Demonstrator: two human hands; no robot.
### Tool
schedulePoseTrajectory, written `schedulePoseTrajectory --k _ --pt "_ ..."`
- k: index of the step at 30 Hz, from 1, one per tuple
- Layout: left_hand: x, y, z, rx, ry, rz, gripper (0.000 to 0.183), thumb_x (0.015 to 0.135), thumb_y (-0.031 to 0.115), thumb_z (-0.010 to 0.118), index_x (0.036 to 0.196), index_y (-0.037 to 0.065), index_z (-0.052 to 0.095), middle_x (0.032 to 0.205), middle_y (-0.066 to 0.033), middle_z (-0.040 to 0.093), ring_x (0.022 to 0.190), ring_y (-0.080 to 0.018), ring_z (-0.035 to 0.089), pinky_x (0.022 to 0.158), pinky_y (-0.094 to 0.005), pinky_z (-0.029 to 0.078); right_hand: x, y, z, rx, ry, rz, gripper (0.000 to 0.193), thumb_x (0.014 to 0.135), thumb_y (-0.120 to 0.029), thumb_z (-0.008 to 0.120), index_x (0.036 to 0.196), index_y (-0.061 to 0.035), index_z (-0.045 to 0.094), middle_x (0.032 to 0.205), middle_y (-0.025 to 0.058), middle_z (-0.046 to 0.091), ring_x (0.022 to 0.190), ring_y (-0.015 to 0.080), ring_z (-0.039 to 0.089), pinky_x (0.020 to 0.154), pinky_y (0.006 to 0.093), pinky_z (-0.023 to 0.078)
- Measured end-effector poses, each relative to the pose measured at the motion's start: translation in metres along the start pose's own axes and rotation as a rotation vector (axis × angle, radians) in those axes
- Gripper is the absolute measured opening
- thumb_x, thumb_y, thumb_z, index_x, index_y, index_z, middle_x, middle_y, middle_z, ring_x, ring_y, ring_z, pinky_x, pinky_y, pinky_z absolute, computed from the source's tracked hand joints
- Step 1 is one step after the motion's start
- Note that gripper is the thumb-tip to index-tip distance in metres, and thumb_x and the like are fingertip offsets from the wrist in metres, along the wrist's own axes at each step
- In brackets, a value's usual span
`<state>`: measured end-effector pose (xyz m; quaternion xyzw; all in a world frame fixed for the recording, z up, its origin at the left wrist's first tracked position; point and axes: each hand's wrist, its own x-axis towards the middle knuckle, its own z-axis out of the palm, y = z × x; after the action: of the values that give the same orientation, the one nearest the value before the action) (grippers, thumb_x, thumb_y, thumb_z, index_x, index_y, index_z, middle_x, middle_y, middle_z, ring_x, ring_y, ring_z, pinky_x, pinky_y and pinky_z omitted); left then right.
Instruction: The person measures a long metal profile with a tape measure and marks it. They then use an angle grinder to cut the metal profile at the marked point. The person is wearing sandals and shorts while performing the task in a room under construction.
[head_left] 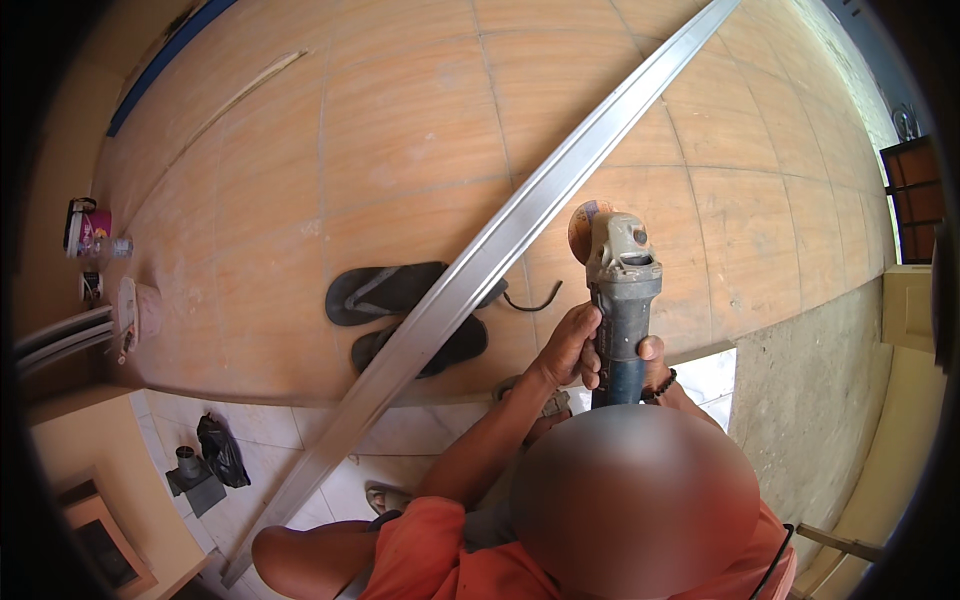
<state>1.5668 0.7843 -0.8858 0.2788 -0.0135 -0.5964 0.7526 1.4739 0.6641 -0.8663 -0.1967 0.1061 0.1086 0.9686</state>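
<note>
An angle grinder [625, 305] stands head-up in front of me, with a grey metal gear head and a darker body. Its thin brown disc [582, 235] shows at the left of the head. From the left, my left hand [573, 345] grips the body. My right hand [655, 362], with a dark beaded bracelet at the wrist, closes round it from the right; its fingers are partly hidden. A long silver metal profile [520, 222] runs diagonally from lower left to upper right, left of the grinder and apart from it.
Black flip-flops [385, 290] lie partly under the profile on the orange tiled floor [420, 110]. A short black cord piece [545, 302] lies nearby. At lower left are a black plastic bag [222, 450] and a dark metal part [190, 465]. Containers [92, 228] stand far left.
</note>
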Motion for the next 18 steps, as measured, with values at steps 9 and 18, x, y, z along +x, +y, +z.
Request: schedulePoseTrajectory --k 9,18 --pt "0.007 -0.010 0.007 -0.138 -0.066 0.072 0.056 0.082 0.057 0.067 0.097 0.004 0.054 0.072 -0.0007 0.054 0.049 -0.0053 0.053 0.041 -0.0199 0.048 -0.005 -0.011 -0.002 0.059 -0.037 0.070 0.070 0.063 -0.037 0.077 0.115 0.0026 0.051 0.081 0.0227 0.061 0.064 0.0353 0.064 0.058 0.0419 0.053" --pt "0.014 -0.037 0.020 -0.365 0.105 0.084 0.052 0.092 0.053 0.053 0.109 0.005 0.055 0.073 -0.0048 0.063 0.043 -0.0066 0.054 0.032 -0.0173 0.041 -0.015 -0.016 -0.001 -0.037 0.131 0.090 0.069 0.064 -0.037 0.077 0.113 0.0044 0.051 0.079 0.0248 0.062 0.061 0.0364 0.063 0.056 0.0427 0.053"
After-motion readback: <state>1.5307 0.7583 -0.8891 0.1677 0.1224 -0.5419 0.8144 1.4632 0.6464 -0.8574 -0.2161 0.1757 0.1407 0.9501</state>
